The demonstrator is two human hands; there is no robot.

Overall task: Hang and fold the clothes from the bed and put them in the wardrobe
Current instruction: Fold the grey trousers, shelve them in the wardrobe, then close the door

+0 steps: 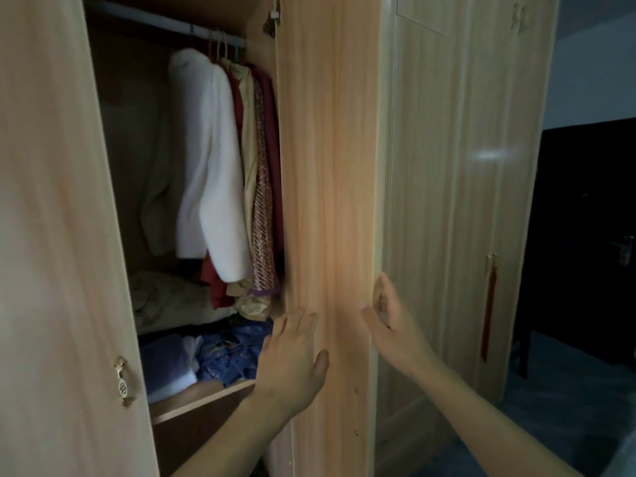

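The wardrobe stands open in front of me, its right door [330, 173] swung out edge-on. My left hand [292, 356] lies flat on the door's inner face with fingers straight. My right hand [389, 315] is at the door's outer edge, its fingers curled around that edge. Inside, a white fleecy coat [210, 160] hangs from the rail [165, 20] beside red and gold garments [261, 187]. Blue patterned clothes [230, 352] and a folded blue-white piece [168, 366] lie on the shelf [203, 397] below. A beige crumpled heap [172, 297] sits behind them.
The left door [58, 235] stands open with a small brass handle [123, 382]. To the right are shut wardrobe doors [457, 201] with a red tassel [488, 311] on a handle. A dark room door [592, 235] and blue floor [568, 407] lie further right.
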